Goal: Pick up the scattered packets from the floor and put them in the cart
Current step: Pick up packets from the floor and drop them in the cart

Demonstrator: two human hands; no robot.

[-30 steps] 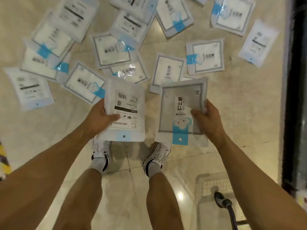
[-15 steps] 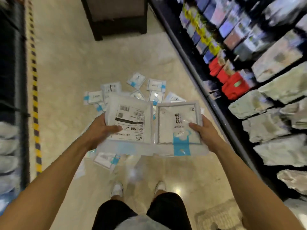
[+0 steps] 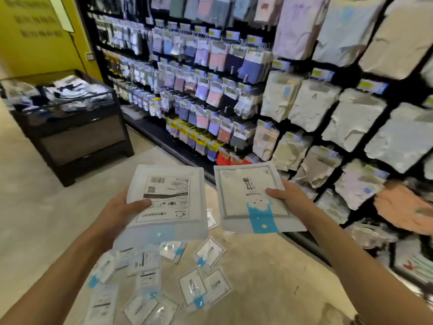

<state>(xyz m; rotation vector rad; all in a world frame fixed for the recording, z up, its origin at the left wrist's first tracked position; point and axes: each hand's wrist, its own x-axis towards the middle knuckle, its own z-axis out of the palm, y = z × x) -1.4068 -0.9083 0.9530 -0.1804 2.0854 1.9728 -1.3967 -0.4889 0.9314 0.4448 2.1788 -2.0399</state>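
My left hand [image 3: 121, 211] grips a white packet [image 3: 167, 202] that shows its barcode side, thumb lying across its left edge. My right hand [image 3: 289, 198] holds a second white packet [image 3: 248, 198] with a blue strip and a grey frame, thumb on top near its right edge. Both packets are held flat side by side at about chest height. Below them several more white and blue packets [image 3: 199, 285] lie scattered on the beige floor [image 3: 269, 277]. The cart is out of view.
A tall black shelf wall [image 3: 234, 90] hung with packaged clothes runs along the right side. A dark display table [image 3: 77, 127] piled with folded goods stands at the back left, in front of a yellow wall [image 3: 35, 31].
The view has swung up from the floor to the shelves. Both hands still hold their packets, now higher, and the scattered packets lie lower in view.
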